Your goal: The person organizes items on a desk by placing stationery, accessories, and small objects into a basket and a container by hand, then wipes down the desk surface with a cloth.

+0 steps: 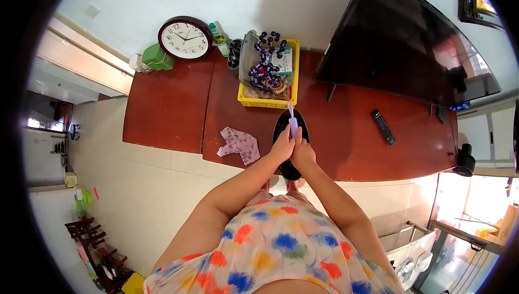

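My left hand (282, 146) and my right hand (303, 152) are close together at the front edge of the table, fingers closed on a slim lavender handle-like thing (292, 120) with a loop at its far end. I cannot make out its full kind, since my fingers cover its near part. Behind and below both hands is a glossy black oval thing (290, 173), overlapping the table edge; whether a hand also supports it is hidden. To the left, a crumpled pink patterned cloth (239, 145) lies on the reddish-brown table (254, 121).
A yellow basket (266, 102) with dark beaded items stands beyond my hands. At the back left are a round clock (186, 38), a green box (157, 57) and a green bottle (219, 41). A large television (400, 40) and a remote control (383, 127) are to the right.
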The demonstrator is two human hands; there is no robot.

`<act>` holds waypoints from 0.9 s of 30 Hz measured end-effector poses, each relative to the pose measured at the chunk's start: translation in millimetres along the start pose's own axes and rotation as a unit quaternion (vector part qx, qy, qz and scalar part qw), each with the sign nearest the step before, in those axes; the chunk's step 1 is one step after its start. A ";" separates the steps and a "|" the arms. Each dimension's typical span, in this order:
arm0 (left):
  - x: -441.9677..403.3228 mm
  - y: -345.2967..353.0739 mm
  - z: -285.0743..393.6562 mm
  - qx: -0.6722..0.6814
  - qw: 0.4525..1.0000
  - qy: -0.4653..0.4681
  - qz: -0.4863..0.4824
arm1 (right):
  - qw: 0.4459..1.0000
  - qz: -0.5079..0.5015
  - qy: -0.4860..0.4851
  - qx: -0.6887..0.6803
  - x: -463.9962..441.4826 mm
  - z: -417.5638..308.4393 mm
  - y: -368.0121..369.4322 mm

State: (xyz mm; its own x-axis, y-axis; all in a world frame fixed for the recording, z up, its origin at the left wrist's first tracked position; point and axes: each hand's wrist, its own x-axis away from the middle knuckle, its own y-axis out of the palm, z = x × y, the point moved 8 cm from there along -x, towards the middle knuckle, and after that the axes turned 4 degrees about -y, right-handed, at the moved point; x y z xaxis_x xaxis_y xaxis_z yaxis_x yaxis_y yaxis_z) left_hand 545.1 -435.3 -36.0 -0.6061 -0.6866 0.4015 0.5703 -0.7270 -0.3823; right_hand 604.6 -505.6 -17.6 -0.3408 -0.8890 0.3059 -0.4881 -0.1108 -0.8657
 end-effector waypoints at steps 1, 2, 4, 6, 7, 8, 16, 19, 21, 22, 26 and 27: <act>-0.3 -1.9 -0.3 0.016 0.999 0.025 0.032 | 1.000 0.002 -0.012 0.005 1.0 -3.6 -3.4; -2.4 -2.5 -4.1 0.022 0.999 0.024 0.036 | 1.000 0.004 -0.025 0.010 3.6 -7.2 -6.7; -5.5 -5.2 -9.0 0.033 0.998 0.021 0.042 | 0.998 0.019 -0.057 0.029 6.1 -14.5 -9.5; -7.1 -6.3 -17.5 0.052 0.998 -0.021 0.005 | 0.993 0.043 -0.094 0.057 6.6 -18.8 -8.3; -6.2 -6.7 -18.2 0.061 0.997 -0.042 -0.014 | 0.991 0.051 -0.096 0.074 6.3 -18.4 -8.6; -6.0 -7.2 -16.4 0.060 0.998 -0.035 -0.012 | 0.989 0.058 -0.098 0.092 5.8 -18.2 -8.9; 9.2 -29.6 -9.3 0.019 0.996 0.041 0.081 | 0.977 0.193 -0.087 -0.011 10.3 24.4 -40.1; 26.9 -68.7 3.9 0.000 0.983 0.090 0.159 | 0.984 0.138 0.049 -0.100 30.0 58.5 -29.7; 30.1 -84.4 -9.6 -0.035 0.978 0.082 0.187 | 0.952 -0.019 0.145 -0.268 35.6 74.1 2.3; 29.6 -87.6 -25.1 -0.051 0.978 0.067 0.191 | 0.914 -0.099 0.189 -0.346 41.3 75.3 18.4; 43.2 -79.9 -53.7 -0.072 0.983 0.008 0.166 | 0.888 -0.093 0.176 -0.414 36.3 81.7 50.9; 42.2 -70.4 -64.9 -0.077 0.990 -0.024 0.113 | 0.891 -0.092 0.176 -0.408 32.6 88.0 58.8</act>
State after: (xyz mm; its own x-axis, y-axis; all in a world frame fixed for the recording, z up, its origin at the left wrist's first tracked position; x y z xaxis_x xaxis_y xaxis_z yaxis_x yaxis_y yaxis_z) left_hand 443.3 -412.9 -46.2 -0.4436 -0.8337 0.3290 0.5948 -0.5484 -0.5877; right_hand 635.5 -580.2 -93.4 -0.3554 -0.6786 0.6428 -0.9346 0.2481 -0.2549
